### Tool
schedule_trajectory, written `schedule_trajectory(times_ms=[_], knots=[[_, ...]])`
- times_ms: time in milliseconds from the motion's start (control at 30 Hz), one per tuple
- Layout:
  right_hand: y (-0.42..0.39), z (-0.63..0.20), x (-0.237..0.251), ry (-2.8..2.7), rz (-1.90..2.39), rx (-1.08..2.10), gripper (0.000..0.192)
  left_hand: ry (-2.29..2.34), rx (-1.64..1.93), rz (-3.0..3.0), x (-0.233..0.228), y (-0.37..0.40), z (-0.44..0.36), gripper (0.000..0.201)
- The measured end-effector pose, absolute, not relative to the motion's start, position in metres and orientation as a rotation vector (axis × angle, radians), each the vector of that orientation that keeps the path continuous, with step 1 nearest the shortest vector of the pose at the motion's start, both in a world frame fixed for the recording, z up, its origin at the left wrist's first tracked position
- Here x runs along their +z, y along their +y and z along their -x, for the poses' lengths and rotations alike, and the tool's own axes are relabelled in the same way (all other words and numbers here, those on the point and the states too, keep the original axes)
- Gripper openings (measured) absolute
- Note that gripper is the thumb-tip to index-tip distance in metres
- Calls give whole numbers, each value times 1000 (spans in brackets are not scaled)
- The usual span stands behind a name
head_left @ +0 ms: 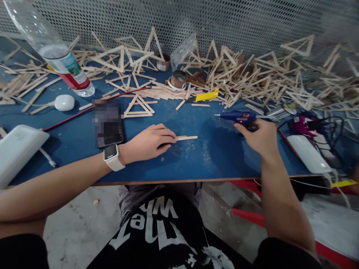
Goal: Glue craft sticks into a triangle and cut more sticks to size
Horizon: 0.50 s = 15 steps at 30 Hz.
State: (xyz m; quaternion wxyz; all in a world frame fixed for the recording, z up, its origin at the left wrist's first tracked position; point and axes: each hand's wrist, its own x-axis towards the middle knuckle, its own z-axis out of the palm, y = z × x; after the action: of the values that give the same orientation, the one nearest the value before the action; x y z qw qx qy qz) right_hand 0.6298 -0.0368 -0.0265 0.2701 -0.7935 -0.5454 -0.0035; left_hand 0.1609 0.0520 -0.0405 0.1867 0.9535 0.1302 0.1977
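Observation:
My left hand point(151, 142), with a white watch on its wrist, rests low over the blue table with its fingers closed on wooden craft sticks point(191, 138). Two stick ends overlap and poke out to the right of the fingertips; the rest is hidden under the hand. My right hand point(263, 135) is wrapped round the grip of a blue hot glue gun point(238, 117). Its nozzle points left, above the table and apart from the sticks. A small red light glows on the gun's side. A triangle of glued sticks point(139, 115) lies beyond my left hand.
Loose sticks and stick frames point(232, 78) pile along the back by a perforated metal panel point(129, 18). A yellow utility knife point(206, 95), a phone point(108, 125), a plastic bottle point(68, 69), a white power bank point(21, 149) and tangled cables point(331, 129) lie around.

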Motion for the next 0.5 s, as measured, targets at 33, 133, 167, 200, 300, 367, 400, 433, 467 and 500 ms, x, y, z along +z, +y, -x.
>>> schedule_trajectory(times_ms=[33,133,167,200,300,367,400,433,467,500], knots=[[-34,-633,-26,-1448,2148,-15,34,377,574,-2672,-41,53,-161,29],[-27,-642,-28,-1378,2157,-20,36,390,620,-2660,-42,53,-161,26],[-27,-644,-29,-1362,2149,-10,37,390,633,-2662,-42,53,-161,26],[-27,-646,-31,-1345,2134,-3,38,392,644,-2666,-42,53,-162,26],[-35,-644,-35,-1245,2041,-83,49,399,643,-2696,-42,52,-162,32],[-48,-639,-36,-1142,1941,-221,60,393,617,-2739,-41,51,-162,37],[-57,-635,-36,-1092,1886,-301,62,387,602,-2762,-41,51,-162,38],[-68,-631,-35,-1050,1830,-368,65,384,590,-2783,-41,51,-162,39],[-81,-628,-34,-1016,1782,-420,71,385,582,-2799,-42,51,-162,39],[-96,-625,-33,-974,1733,-433,79,388,578,-2807,-42,50,-162,38]])
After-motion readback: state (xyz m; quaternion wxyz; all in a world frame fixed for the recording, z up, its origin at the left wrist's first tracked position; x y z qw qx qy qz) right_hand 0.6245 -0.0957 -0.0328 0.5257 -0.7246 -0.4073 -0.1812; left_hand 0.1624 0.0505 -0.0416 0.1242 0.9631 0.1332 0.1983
